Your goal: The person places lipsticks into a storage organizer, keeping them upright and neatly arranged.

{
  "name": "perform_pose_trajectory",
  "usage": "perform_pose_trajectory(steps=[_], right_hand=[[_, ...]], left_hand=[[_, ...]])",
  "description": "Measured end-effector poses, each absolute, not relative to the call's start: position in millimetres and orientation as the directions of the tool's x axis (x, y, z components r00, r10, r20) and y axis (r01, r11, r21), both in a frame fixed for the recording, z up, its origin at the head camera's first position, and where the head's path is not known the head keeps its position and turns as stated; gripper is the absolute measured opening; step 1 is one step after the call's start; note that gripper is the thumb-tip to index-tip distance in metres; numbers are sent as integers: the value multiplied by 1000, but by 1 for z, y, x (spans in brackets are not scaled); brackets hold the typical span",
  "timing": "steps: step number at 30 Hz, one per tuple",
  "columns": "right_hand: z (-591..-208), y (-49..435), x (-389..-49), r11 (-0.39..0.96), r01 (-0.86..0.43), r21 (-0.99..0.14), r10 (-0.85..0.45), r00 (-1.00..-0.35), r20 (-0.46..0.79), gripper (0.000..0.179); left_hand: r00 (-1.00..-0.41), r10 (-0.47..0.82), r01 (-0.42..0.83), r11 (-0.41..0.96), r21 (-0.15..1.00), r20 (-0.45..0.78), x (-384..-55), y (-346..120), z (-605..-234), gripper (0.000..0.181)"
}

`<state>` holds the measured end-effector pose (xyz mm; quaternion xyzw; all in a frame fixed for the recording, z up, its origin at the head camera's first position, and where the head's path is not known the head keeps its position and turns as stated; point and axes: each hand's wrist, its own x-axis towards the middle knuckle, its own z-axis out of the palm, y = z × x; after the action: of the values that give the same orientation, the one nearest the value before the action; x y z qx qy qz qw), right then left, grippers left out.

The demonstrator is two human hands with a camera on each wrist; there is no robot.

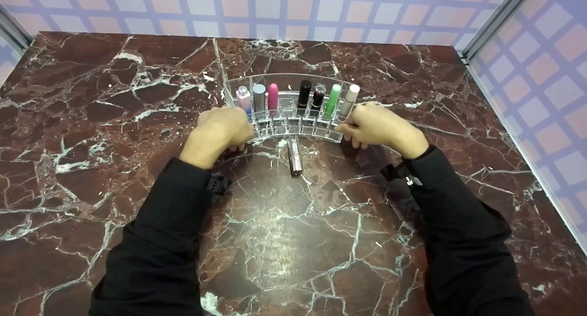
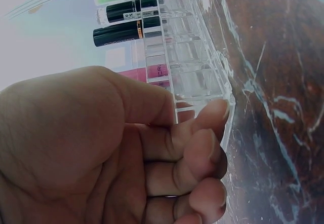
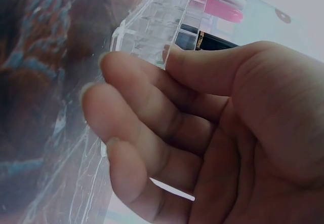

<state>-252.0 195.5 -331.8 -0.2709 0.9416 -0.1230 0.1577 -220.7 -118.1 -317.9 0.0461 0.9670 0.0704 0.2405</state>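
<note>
A curved clear lipstick organizer [image 1: 293, 128] stands on the table with several lipsticks upright in its back row. My left hand [image 1: 224, 127] grips its left end; in the left wrist view the thumb and curled fingers [image 2: 205, 150] close about that corner. At the opposite end, my right hand [image 1: 378, 125] pinches the organizer between thumb and forefinger, the other fingers loosely curled. The lipsticks include a pink one [image 1: 273, 99], a black one [image 1: 304, 94], a green one [image 1: 332, 100] and a white-capped one [image 1: 352, 94]. A shiny lipstick tube [image 1: 295, 158] lies before the organizer's middle.
The brown marbled tabletop [image 1: 284, 242] spreads around the organizer. Checked panels [image 1: 257, 8] rise behind the table and along its right side [image 1: 541, 77]. Front compartments of the organizer hold no lipsticks.
</note>
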Motion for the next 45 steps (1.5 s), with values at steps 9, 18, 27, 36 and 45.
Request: perform_pose_trajectory(steps=[9, 18, 27, 36, 45], right_hand=[[-331, 194, -253, 847, -392, -359, -505, -805, -310, 41], [-332, 195, -252, 846, -382, -373, -500, -811, -302, 39], [-332, 195, -253, 840, -408, -357, -515, -805, -294, 39], [-332, 194, -251, 845, -373, -384, -495, -818, -293, 40], [-332, 194, -252, 846, -378, -376, -497, -815, -299, 40]], left_hand=[[-881, 114, 48, 987, 153, -459, -220, -117, -318, 25], [-879, 137, 74, 985, 153, -457, -220, -117, -318, 23], [-879, 140, 74, 984, 160, -455, -220, -117, -318, 22], [-871, 148, 80, 983, 162, -469, -220, -120, -319, 39], [-858, 134, 64, 986, 156, -496, -220, -119, -316, 46]])
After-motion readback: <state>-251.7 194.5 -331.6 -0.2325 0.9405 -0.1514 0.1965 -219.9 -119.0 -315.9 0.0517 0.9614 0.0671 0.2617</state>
